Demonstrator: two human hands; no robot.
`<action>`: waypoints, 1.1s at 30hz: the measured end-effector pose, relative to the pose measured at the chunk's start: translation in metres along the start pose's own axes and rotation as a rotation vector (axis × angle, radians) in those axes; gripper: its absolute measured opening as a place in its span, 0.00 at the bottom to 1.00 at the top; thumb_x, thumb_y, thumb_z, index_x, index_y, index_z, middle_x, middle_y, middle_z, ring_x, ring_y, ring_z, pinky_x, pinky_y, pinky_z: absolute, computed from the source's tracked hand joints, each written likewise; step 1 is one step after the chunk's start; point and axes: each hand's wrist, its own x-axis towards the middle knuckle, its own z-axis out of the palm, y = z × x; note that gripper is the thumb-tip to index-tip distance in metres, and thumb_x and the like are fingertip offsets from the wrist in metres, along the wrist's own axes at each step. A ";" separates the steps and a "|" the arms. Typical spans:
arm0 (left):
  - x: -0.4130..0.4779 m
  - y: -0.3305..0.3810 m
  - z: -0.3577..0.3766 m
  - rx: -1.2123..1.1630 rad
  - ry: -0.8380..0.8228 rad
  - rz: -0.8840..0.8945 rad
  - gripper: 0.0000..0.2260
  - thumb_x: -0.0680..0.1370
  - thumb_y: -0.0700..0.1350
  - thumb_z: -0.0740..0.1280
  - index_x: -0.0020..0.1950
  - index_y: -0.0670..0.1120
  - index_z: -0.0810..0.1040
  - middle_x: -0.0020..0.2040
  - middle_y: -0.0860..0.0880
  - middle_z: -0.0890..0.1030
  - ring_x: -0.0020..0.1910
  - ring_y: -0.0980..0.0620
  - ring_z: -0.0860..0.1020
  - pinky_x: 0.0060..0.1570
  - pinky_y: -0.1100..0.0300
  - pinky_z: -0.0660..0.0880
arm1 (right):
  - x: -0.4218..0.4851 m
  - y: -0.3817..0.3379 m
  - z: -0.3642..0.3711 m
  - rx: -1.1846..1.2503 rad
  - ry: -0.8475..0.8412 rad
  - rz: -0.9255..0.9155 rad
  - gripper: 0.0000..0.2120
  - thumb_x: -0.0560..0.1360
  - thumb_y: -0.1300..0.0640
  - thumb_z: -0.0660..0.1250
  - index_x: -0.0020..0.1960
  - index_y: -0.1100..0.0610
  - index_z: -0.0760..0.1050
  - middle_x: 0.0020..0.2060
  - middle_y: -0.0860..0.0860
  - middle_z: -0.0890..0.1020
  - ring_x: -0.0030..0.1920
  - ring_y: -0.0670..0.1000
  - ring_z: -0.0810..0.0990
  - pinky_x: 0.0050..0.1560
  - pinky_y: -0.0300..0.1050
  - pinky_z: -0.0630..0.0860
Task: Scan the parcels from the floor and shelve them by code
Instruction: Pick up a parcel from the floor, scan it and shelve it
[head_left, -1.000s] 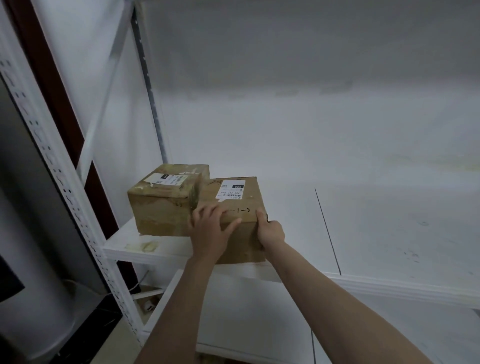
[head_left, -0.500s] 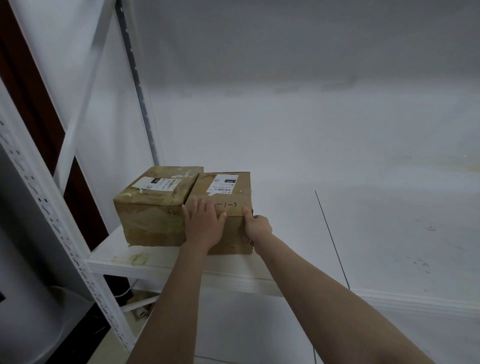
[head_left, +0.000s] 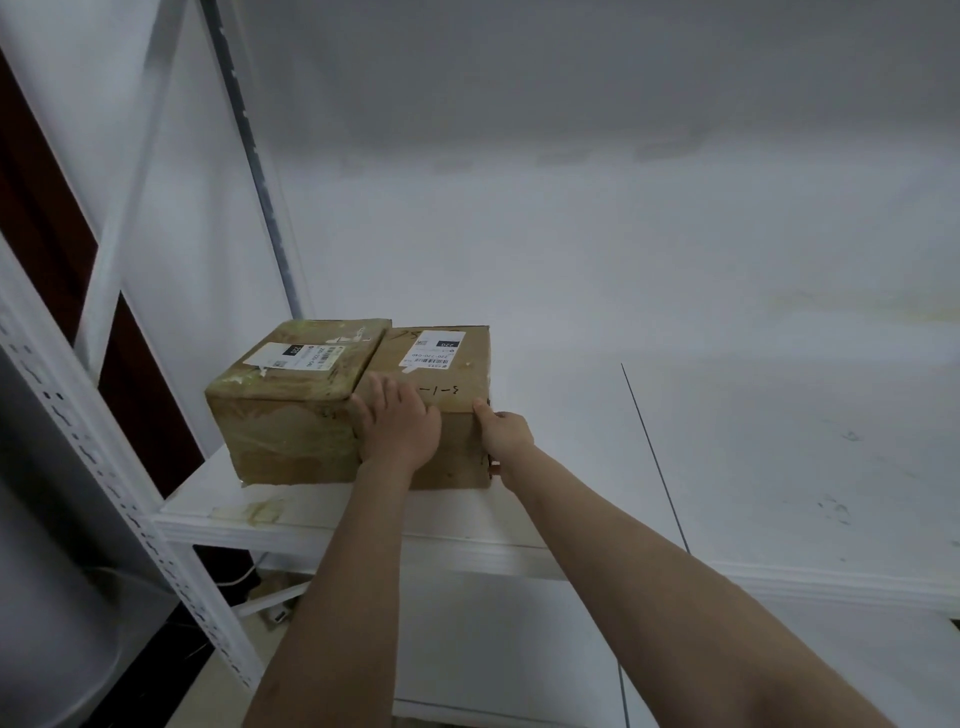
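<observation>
Noted: brown box (head_left: 475, 364) sat on the white shelf (head_left: 727, 467) at its left end, touching a second box (head_left: 291, 431) on its left. I saw the left hand (head_left: 400, 431) laid flat, fingers spread, over the box's near top edge and front. Right hand (head_left: 506, 434) gripped the near right corner, thumb on top, fingers hidden round the side. White label (head_left: 434, 349) faced up.

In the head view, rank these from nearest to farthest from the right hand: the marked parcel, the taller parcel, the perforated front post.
1. Marked parcel, gripped by the right hand at its right corner.
2. Taller parcel, beside it on the left.
3. Perforated front post, far left.
</observation>
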 end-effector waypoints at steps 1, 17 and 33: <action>0.000 0.001 -0.001 -0.006 0.001 -0.005 0.26 0.84 0.49 0.53 0.79 0.40 0.55 0.82 0.41 0.48 0.80 0.44 0.37 0.75 0.40 0.32 | -0.002 0.002 -0.001 0.031 0.024 -0.014 0.19 0.81 0.43 0.59 0.51 0.58 0.78 0.50 0.57 0.81 0.55 0.60 0.79 0.62 0.57 0.76; -0.047 0.104 0.033 -0.020 0.178 0.304 0.20 0.83 0.50 0.60 0.74 0.45 0.68 0.75 0.43 0.69 0.77 0.39 0.60 0.77 0.41 0.55 | -0.034 0.044 -0.089 0.371 0.179 -0.057 0.09 0.78 0.56 0.65 0.46 0.60 0.80 0.45 0.54 0.84 0.42 0.51 0.82 0.43 0.46 0.77; -0.187 0.294 0.131 -0.336 -0.114 0.794 0.10 0.82 0.47 0.64 0.46 0.43 0.80 0.54 0.46 0.82 0.61 0.44 0.74 0.59 0.54 0.67 | -0.142 0.154 -0.304 0.449 0.872 0.005 0.06 0.72 0.63 0.68 0.38 0.59 0.72 0.37 0.59 0.81 0.37 0.52 0.84 0.46 0.55 0.82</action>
